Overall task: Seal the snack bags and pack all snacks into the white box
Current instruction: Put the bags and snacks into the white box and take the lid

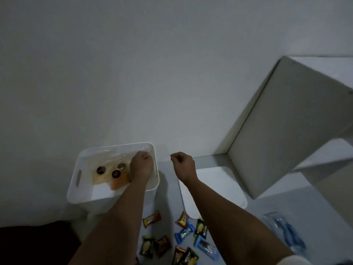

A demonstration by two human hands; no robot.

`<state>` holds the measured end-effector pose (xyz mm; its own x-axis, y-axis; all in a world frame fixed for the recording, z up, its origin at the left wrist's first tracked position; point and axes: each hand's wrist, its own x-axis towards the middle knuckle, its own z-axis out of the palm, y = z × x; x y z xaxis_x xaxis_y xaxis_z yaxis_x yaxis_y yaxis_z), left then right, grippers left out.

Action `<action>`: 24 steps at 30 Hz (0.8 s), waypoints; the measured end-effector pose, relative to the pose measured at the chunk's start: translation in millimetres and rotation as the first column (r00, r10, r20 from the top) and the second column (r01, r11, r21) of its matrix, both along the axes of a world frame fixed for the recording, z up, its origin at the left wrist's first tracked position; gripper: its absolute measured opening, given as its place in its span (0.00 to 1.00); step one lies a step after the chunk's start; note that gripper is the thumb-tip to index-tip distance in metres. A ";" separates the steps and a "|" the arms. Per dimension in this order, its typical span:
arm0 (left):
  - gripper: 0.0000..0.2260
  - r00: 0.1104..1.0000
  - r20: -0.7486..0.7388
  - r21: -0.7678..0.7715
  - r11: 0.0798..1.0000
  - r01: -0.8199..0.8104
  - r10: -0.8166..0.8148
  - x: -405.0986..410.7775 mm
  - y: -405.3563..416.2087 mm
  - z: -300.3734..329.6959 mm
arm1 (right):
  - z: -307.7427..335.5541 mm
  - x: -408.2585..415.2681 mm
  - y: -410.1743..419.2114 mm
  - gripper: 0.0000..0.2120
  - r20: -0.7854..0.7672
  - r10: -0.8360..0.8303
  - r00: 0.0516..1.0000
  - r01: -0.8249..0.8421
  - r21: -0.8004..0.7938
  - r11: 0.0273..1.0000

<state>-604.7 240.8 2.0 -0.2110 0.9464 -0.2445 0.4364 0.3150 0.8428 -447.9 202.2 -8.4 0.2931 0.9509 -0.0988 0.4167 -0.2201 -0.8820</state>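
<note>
1. the pale grey-white tabletop [168,188] runs up to a plain white wall, with a white open shelf unit [286,121] leaning into view at the far right.
2. the white plastic box with slotted handles [78,178] sits at the left of the table against the wall; inside it lies a clear plastic snack bag of dark round biscuits and pale wafers [109,174].
3. a flat white rounded lid or board [219,184] lies just right of the box.
4. the left hand [141,165] is down inside the box, fingers curled and pinching the bag's clear top edge.
5. the right hand [182,164] hangs above the table between box and lid, fingers curled; a thin bit of film may be pinched, but i cannot tell.
6. a clear bag with blue contents [286,234] lies at the right, near the table's edge, well apart from the box.
7. small wrapped sweets in red-brown, blue and green-yellow wrappers [183,238] are scattered on the table, near the person, none packed yet.
8. risk: the bag's seal cannot be checked in this dim view; if it is open, biscuits could spill into the box. the sweets near the edge could be knocked off by a forearm.
9. wrapper lettering is too blurred to read; no brand is legible.
</note>
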 end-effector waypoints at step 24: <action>0.24 0.877 -0.211 -0.441 0.843 0.309 -0.432 359.4 -288.9 -146.8 | -118.9 455.9 -288.3 0.28 0.134 -0.189 0.973 0.232 -0.571 0.788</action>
